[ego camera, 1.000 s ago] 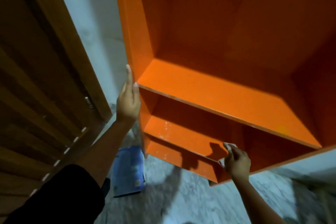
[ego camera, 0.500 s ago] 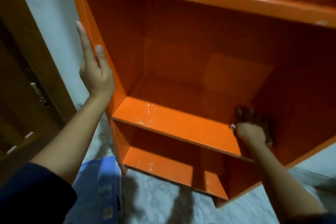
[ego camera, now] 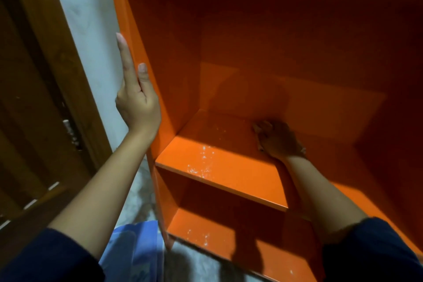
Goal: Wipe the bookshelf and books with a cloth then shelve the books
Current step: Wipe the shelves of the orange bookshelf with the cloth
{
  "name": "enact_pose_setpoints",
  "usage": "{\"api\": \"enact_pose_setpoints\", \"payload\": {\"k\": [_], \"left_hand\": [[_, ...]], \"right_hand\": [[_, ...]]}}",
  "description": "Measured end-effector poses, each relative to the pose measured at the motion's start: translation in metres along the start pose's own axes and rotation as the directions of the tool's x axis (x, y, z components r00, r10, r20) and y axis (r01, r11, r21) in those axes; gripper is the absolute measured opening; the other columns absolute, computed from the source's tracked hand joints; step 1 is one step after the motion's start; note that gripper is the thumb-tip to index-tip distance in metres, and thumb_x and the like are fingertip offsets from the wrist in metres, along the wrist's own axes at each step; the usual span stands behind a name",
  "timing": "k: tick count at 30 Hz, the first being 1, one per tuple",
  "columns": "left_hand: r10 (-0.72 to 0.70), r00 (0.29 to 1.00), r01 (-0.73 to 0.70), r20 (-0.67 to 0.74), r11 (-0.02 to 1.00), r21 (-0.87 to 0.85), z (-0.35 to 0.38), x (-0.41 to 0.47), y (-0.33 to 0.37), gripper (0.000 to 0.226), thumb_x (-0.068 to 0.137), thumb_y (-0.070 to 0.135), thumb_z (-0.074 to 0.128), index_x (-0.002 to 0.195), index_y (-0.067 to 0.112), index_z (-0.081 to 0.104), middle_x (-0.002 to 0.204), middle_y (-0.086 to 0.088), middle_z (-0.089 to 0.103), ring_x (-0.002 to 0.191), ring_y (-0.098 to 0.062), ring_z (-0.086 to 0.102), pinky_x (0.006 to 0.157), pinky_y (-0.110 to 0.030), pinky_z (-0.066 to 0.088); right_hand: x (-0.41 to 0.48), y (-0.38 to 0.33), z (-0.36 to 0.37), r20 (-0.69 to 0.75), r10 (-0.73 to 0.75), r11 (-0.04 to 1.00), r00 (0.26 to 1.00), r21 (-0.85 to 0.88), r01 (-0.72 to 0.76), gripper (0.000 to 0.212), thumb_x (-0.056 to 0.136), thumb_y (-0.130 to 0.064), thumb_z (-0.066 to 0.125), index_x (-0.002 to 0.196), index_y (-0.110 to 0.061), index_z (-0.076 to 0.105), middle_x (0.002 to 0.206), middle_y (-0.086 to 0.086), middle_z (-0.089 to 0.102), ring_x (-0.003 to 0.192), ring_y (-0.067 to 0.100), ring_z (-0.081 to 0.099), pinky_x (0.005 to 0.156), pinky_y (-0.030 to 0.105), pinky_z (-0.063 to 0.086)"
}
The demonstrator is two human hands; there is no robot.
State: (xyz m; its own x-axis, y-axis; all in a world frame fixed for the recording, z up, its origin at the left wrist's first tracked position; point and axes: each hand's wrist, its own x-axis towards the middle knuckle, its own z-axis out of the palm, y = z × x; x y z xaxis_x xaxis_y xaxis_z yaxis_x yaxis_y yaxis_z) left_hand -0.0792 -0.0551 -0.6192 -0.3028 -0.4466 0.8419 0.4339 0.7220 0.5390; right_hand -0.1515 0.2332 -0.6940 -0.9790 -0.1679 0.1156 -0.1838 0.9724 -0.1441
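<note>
Left hand [ego camera: 137, 101], centre-left of the frame, is flat and open, fingers straight, palm pressed on the outer side panel of the orange bookshelf [ego camera: 229, 52], thumb hooked over the front edge; it holds nothing, just braces the unit. Right hand [ego camera: 278, 138], centre-right and deep in shadow, is curled down on the middle shelf board [ego camera: 217, 167] near the back corner. A pale scrap shows at its fingertips and by the wrist, prob. the cloth [ego camera: 257, 129] (too dark to be sure), bunched under the palm.

Step in hand, as I read it: wiping the shelf, no shelving yet. White specks of dust sit on the front part of that board, left of the right arm, and more on the bottom board [ego camera: 206, 231] lower in the frame.

Next move likely calls for dragging the cloth forward and left across the specks, w/ steady downward pressure, then the lower board. No books on any board; a blue book or packet [ego camera: 135, 252] lies on the floor at bottom centre-left, beside the shelf foot.
</note>
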Motion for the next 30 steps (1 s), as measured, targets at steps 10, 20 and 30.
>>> {"api": "enact_pose_setpoints", "payload": {"k": [10, 20, 30], "left_hand": [[-0.013, 0.998, 0.013, -0.054, 1.0, 0.002, 0.002, -0.004, -0.004, 0.065, 0.097, 0.048, 0.019, 0.147, 0.006, 0.024, 0.056, 0.015, 0.035, 0.044, -0.027, 0.041, 0.041, -0.041, 0.035], [-0.027, 0.996, 0.026, -0.084, 1.0, -0.011, 0.002, -0.005, 0.004, 0.064, 0.097, 0.045, 0.022, 0.145, 0.004, 0.026, 0.056, 0.014, 0.043, 0.04, -0.013, 0.03, 0.039, -0.024, 0.022], [-0.034, 0.999, 0.036, 0.037, 0.998, -0.058, -0.002, -0.006, 0.002, 0.061, 0.099, 0.047, 0.025, 0.147, 0.01, 0.021, 0.107, -0.041, 0.054, 0.04, -0.005, 0.031, 0.041, -0.013, 0.021]], "right_hand": [[0.047, -0.032, 0.021, -0.002, -0.163, 0.984, 0.987, 0.066, 0.163, 0.041, 0.101, -0.041, 0.026, 0.139, -0.039, 0.039, 0.15, -0.001, 0.033, 0.139, 0.027, 0.022, 0.114, 0.045, 0.016], [0.072, -0.07, 0.029, -0.045, -0.251, 0.964, 0.967, 0.077, 0.254, 0.039, 0.099, -0.045, 0.033, 0.136, -0.044, 0.042, 0.149, -0.002, 0.034, 0.139, 0.026, 0.023, 0.114, 0.044, 0.017], [0.071, -0.084, 0.031, -0.012, -0.487, 0.866, 0.873, 0.119, 0.485, 0.048, 0.091, -0.04, 0.029, 0.137, -0.039, 0.043, 0.144, -0.002, 0.043, 0.135, 0.021, 0.031, 0.112, 0.037, 0.015]]}}
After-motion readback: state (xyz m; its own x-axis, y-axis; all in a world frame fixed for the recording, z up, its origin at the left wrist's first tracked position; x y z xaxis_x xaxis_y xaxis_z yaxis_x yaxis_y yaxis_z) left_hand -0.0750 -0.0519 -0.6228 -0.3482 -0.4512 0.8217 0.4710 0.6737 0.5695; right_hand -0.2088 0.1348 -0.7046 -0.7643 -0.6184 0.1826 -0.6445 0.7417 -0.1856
